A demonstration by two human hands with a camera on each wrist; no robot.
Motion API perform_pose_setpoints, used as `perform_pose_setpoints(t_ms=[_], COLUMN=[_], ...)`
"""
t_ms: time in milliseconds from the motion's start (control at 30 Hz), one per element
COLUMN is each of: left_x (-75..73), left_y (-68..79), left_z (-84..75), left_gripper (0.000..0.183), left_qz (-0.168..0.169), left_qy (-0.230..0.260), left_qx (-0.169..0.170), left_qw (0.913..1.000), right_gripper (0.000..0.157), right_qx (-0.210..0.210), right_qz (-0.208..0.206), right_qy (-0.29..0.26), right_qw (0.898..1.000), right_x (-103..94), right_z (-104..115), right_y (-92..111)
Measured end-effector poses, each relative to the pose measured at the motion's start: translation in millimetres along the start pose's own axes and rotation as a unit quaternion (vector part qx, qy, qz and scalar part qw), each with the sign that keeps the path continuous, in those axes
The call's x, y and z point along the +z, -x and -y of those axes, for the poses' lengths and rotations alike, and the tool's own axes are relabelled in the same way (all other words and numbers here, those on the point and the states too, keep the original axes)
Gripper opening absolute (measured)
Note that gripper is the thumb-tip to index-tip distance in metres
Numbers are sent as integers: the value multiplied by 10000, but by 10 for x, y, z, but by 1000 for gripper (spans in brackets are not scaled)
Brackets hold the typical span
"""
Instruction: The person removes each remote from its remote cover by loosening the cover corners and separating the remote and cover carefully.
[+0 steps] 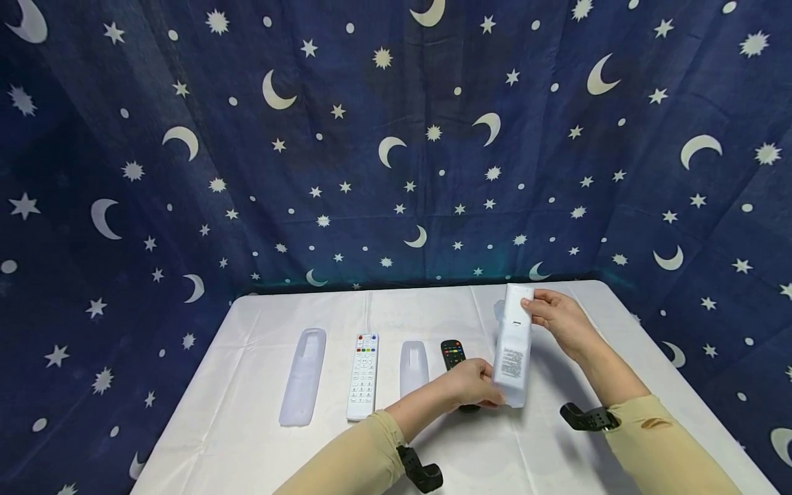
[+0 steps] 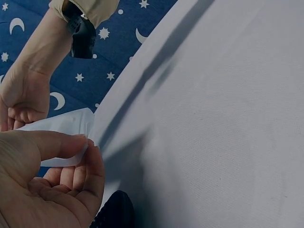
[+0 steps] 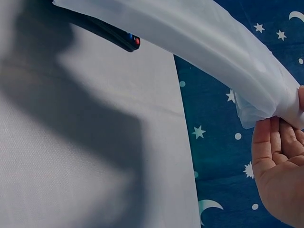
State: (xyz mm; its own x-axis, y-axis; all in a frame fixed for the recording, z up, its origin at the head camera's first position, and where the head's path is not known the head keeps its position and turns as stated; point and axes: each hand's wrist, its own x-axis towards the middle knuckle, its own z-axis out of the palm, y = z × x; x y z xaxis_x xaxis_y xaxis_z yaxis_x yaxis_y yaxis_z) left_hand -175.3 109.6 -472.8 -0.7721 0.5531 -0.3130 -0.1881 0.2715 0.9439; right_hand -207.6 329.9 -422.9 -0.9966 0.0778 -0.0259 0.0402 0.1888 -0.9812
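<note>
A white remote control (image 1: 516, 323), its back with a printed label facing me, is in a translucent soft cover (image 1: 515, 397) and tilted up over the right part of the table. My left hand (image 1: 475, 383) pinches the cover's lower end between thumb and fingers; the left wrist view shows that end of the cover (image 2: 61, 122) at the thumb tip. At the upper end my right hand (image 1: 562, 320) grips the remote and cover. In the right wrist view a loose flap of cover (image 3: 251, 113) hangs beside the right fingers (image 3: 266, 137).
A black remote (image 1: 453, 352) lies partly behind my left hand. Left of it are a short translucent cover (image 1: 414, 361), a white remote with its buttons up (image 1: 362, 378) and a long translucent cover (image 1: 303, 378). A star-patterned curtain (image 1: 396, 206) hangs behind the white table (image 1: 247, 385).
</note>
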Motion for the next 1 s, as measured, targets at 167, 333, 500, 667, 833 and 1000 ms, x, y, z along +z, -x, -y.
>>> perform_pose_setpoints(t_ms=[167, 333, 500, 667, 833, 1000], left_x=[14, 40, 75, 123, 136, 123], left_y=[-13, -21, -38, -51, -48, -40], left_z=[11, 38, 64, 68, 61, 45], left_gripper=[25, 25, 27, 29, 30, 25], left_qz=[10, 24, 8, -42, -59, -22], left_qy=[10, -23, 80, 146, 207, 166], left_qx=[-44, -66, -58, -58, -5, 1], left_qw=[10000, 10000, 10000, 9999, 9998, 9999], right_gripper=[63, 62, 63, 63, 65, 66], right_qx=[-36, -75, -48, -76, -62, 68], right_qz=[35, 100, 147, 191, 277, 324], right_qy=[-75, -165, -142, -153, -354, -421], right_qw=[10000, 9998, 9998, 9997, 9990, 9986], right_x=[-4, -8, -27, -66, -102, -136], right_z=[-7, -9, -15, -7, -12, -29], right_y=[-13, -25, -39, -30, -28, -20])
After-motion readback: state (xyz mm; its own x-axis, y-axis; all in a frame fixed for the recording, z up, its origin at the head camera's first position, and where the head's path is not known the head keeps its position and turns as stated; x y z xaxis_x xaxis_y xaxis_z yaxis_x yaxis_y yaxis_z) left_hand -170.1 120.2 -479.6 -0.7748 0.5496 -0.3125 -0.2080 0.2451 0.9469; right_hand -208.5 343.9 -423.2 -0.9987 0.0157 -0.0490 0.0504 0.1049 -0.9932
